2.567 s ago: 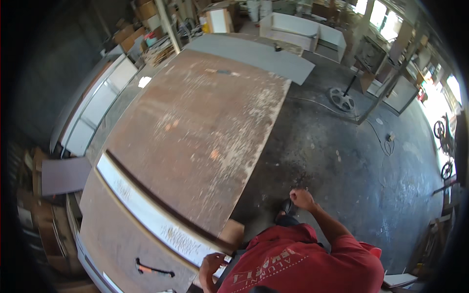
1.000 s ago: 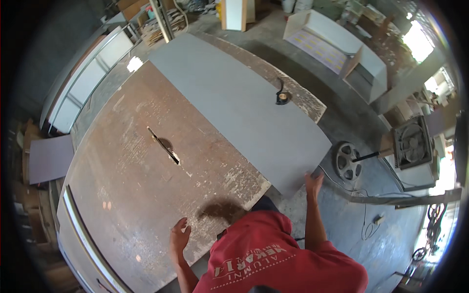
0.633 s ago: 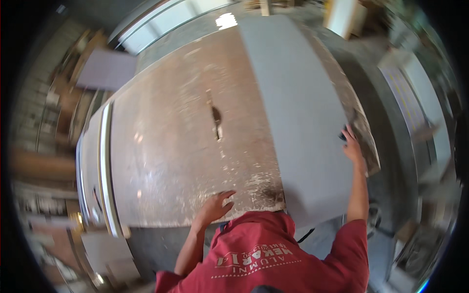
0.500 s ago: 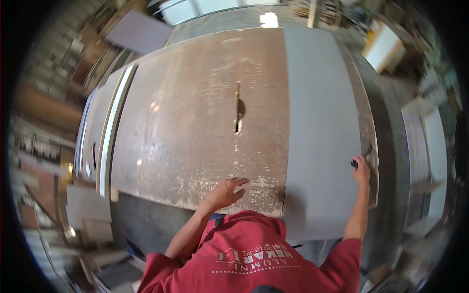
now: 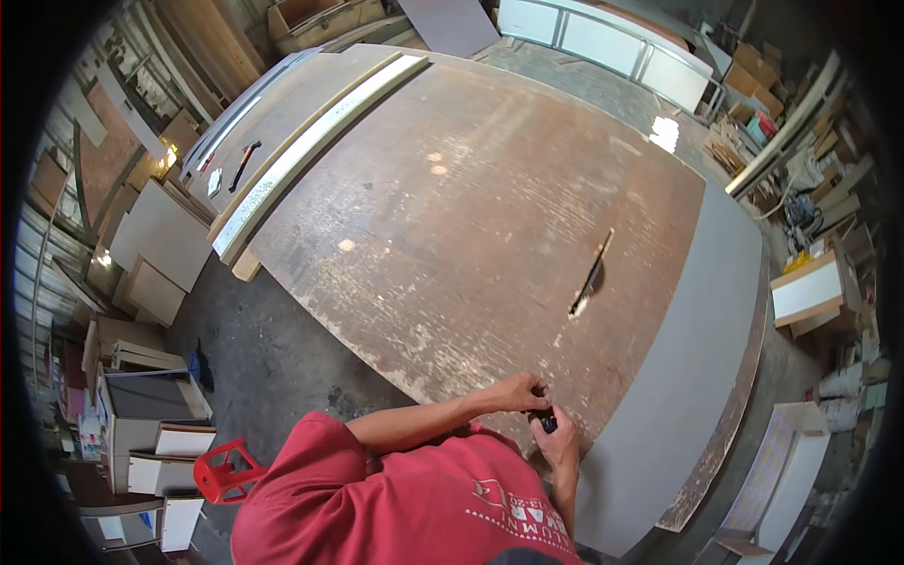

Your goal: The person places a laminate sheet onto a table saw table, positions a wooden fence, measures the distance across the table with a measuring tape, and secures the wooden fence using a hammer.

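Observation:
Close in front of my body, over the near edge of the large brown worktable (image 5: pixel 452 217), my two hands meet. A small black object (image 5: pixel 544 416) is gripped in my right hand (image 5: pixel 563 441); its exact kind is too small and too covered to tell. My left hand (image 5: pixel 508 393) reaches across from the left, its fingers closed at the upper end of the same object. To the right of both hands lies a long grey sheet (image 5: pixel 673 377) along the tabletop. A narrow slot (image 5: pixel 589 278) cuts through the brown surface beyond the hands.
A long pale bar (image 5: pixel 315 155) lies across the table's left part, with a black-and-orange hammer (image 5: pixel 245 167) beyond it. A red plastic stool (image 5: pixel 226 474) stands on the floor at lower left. White-fronted cabinets (image 5: pixel 603 42) are at the back; a white box-like frame (image 5: pixel 777 471) is at right.
My right hand has come from the grey sheet's right edge in to my left hand, bringing the black object. My left hand has closed on it. The view has turned toward the left.

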`<state>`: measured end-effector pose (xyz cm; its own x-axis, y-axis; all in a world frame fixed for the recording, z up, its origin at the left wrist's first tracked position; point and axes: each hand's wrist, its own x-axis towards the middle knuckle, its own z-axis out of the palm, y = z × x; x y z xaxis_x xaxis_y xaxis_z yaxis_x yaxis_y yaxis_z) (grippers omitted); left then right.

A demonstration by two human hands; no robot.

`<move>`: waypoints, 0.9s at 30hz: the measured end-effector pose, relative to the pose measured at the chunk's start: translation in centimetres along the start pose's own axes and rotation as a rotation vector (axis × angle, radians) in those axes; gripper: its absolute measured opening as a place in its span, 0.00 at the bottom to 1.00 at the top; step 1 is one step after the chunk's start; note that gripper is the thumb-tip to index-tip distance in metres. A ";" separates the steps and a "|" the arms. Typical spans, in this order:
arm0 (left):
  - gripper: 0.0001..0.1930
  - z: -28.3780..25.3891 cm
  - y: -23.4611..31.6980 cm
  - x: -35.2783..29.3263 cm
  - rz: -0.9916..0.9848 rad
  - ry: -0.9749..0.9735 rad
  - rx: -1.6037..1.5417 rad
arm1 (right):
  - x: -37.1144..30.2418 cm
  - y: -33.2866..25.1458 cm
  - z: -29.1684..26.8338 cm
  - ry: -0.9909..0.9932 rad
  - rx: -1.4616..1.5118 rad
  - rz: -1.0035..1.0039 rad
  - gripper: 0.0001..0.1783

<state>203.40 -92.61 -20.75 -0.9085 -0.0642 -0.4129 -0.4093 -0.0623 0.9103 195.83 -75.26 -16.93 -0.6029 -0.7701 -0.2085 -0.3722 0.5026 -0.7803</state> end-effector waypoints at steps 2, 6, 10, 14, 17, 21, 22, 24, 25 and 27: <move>0.09 -4.1 -0.2 -2.4 0.005 -0.026 -0.125 | 0.6 -1.4 1.1 0.022 -0.052 -0.057 0.21; 0.18 -20.0 -3.3 -9.3 0.140 0.229 -0.163 | -0.8 -0.1 -1.2 0.052 -0.196 0.087 0.21; 0.15 -44.0 -5.0 -18.8 0.202 0.879 -0.286 | -5.2 5.9 -7.0 0.315 -0.267 0.193 0.21; 0.16 -65.2 -10.4 -26.1 0.549 1.196 -0.717 | -7.5 9.8 -11.7 0.435 -0.476 -0.036 0.17; 0.09 -71.4 -12.8 -26.5 0.562 1.109 -0.944 | -3.6 7.9 -11.4 0.441 -0.423 -0.036 0.13; 0.13 -67.1 -16.5 -14.8 0.404 1.130 -0.923 | 5.0 3.6 -9.5 0.424 -0.517 0.001 0.13; 0.14 -64.9 -16.9 -12.1 0.335 1.084 -0.821 | 7.3 3.2 -8.9 0.415 -0.497 0.032 0.13; 0.15 -60.0 -17.2 -7.4 0.318 0.853 -0.808 | 10.9 3.1 -7.9 0.427 -0.544 0.015 0.14; 0.13 -58.1 -17.7 -5.4 0.241 0.850 -0.849 | 12.7 3.8 -7.4 0.422 -0.575 -0.005 0.14; 0.09 -54.2 -16.6 -0.4 0.128 0.921 -0.986 | 14.0 4.9 -7.1 0.423 -0.600 0.131 0.15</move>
<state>215.15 -145.48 -37.34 -0.3905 -0.7368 -0.5519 0.2565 -0.6628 0.7035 180.50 -80.80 -19.48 -0.8440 -0.5328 0.0612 -0.5265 0.8014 -0.2837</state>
